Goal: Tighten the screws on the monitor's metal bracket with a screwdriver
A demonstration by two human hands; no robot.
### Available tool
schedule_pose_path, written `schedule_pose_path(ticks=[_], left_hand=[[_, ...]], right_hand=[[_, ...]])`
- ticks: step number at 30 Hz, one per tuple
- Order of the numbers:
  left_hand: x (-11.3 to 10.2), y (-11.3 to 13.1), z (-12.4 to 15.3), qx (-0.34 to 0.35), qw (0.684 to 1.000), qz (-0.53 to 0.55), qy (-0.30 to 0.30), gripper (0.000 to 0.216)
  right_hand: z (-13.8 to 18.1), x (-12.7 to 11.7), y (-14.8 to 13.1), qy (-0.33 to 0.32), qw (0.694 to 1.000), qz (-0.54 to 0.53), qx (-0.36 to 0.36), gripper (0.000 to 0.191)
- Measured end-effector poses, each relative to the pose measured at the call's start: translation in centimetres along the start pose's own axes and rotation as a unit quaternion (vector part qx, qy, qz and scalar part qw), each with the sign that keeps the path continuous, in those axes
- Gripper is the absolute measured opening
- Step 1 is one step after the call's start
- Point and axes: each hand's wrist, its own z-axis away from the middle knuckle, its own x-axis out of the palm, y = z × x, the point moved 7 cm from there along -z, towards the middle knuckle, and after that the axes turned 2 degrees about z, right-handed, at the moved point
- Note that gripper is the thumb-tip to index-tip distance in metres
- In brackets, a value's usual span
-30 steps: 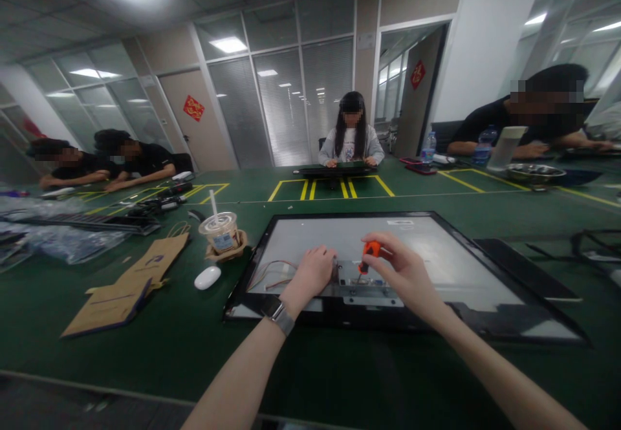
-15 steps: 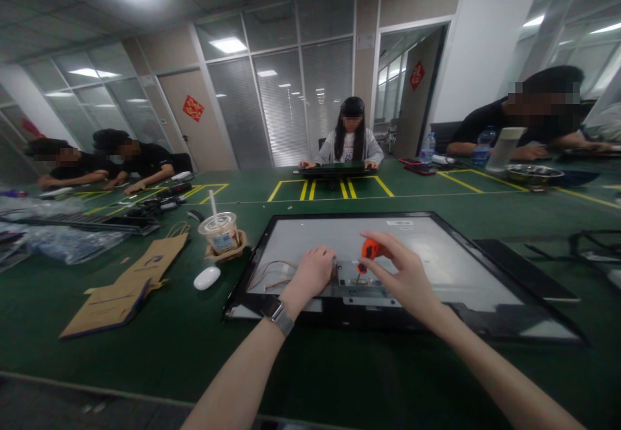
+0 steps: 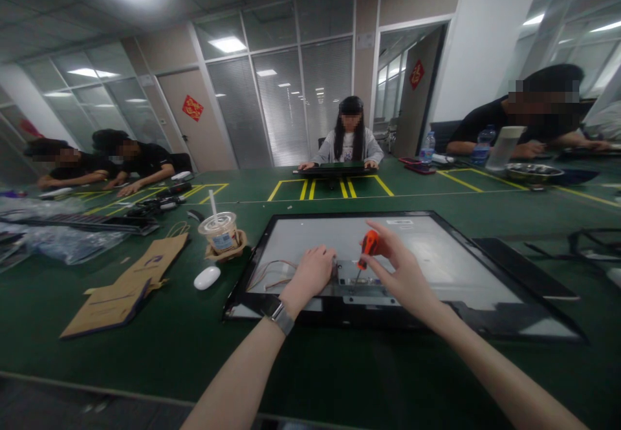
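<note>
A large flat panel (image 3: 436,249) with a black frame lies face down on the green table in front of me. My right hand (image 3: 400,275) pinches an orange-handled screwdriver (image 3: 369,247) upright, its tip on a small metal board (image 3: 361,282) near the panel's front edge. My left hand (image 3: 313,275), fingers curled, rests on the panel just left of that board; what is under its fingers is hidden. A watch sits on my left wrist. Thin coloured wires (image 3: 269,275) run left from the board.
A lidded drink cup with a straw (image 3: 220,231), a white mouse (image 3: 207,277) and a flattened brown paper bag (image 3: 126,281) lie to the left. Several other people work around the table (image 3: 145,352). A black flat part (image 3: 524,268) lies right of the panel.
My right hand's fingers have shifted round the screwdriver handle, which has moved slightly left and up. My left hand stays in place.
</note>
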Motion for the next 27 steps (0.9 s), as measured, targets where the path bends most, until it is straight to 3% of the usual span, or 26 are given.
schedule_pose_path(ticks=[5,10,15,19,27], left_hand=[[0.1,0.0,0.0,0.0,1.0,-0.002,-0.007,0.027],[-0.2,0.1,0.1,-0.006,1.0,0.002,-0.008,0.026],[-0.1,0.0,0.0,-0.006,1.0,0.001,-0.006,0.027],[-0.1,0.0,0.0,-0.005,1.0,0.0,-0.006,0.027],[-0.3,0.1,0.1,-0.006,1.0,0.004,-0.009,0.027]], right_hand=[[0.0,0.4,-0.6,-0.03,0.999,-0.015,-0.01,0.046],[-0.2,0.2,-0.5,-0.017,1.0,0.006,-0.005,0.04],[0.0,0.2,-0.2,-0.027,0.998,-0.048,0.003,0.052],[0.0,0.2,-1.0,-0.045,0.998,-0.04,-0.012,0.047],[-0.3,-0.5,-1.0,0.001,1.0,0.01,-0.026,0.039]])
